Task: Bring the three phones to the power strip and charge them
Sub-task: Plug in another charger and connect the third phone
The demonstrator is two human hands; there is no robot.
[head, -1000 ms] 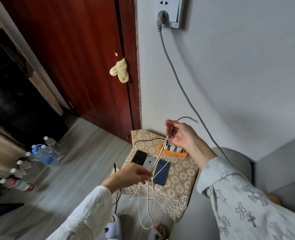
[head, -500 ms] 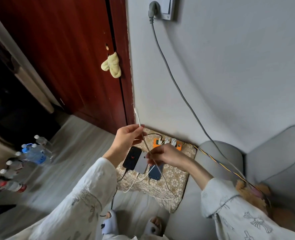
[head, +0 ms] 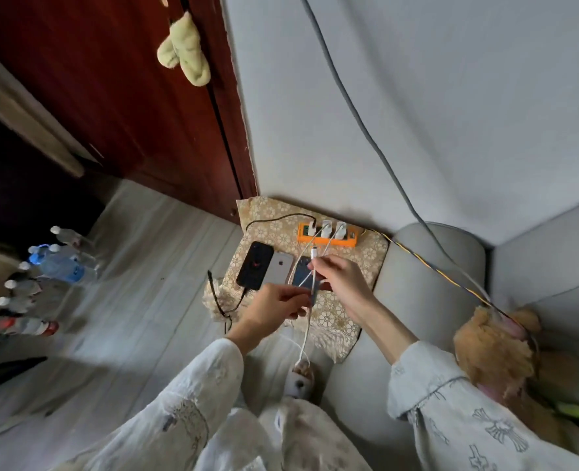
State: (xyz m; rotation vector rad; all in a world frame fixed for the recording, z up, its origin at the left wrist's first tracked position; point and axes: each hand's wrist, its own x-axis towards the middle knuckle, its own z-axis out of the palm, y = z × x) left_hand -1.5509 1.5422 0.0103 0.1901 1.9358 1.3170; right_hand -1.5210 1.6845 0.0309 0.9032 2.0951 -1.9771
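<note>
An orange, box-shaped power strip (head: pixel 327 236) lies at the far edge of a low surface covered by a beige cloth with a floral lace pattern (head: pixel 362 263), set against a grey wall. Three white, rounded charger plugs (head: pixel 325 228) sit side by side in the strip. Three flat rectangular phones lie next to each other on the cloth, just in front of the strip: a glossy black phone (head: pixel 254 265) with a thin black cable (head: pixel 220 300) at its near end, a matte silver phone (head: pixel 278 268), and a dark blue phone (head: pixel 302 271) partly hidden behind the hands. The right hand (head: pixel 342 282) is closed in a pinch on a thin white cable (head: pixel 305 329), its white connector tip pointing upward above the fingers. The left hand (head: pixel 276 309) is closed around the same cable lower down; the slack hangs in a loop below. Both sleeves are pale printed fabric. Clear plastic bottles (head: pixel 43 266) lie on the pale wood-grain floor to the left.
</note>
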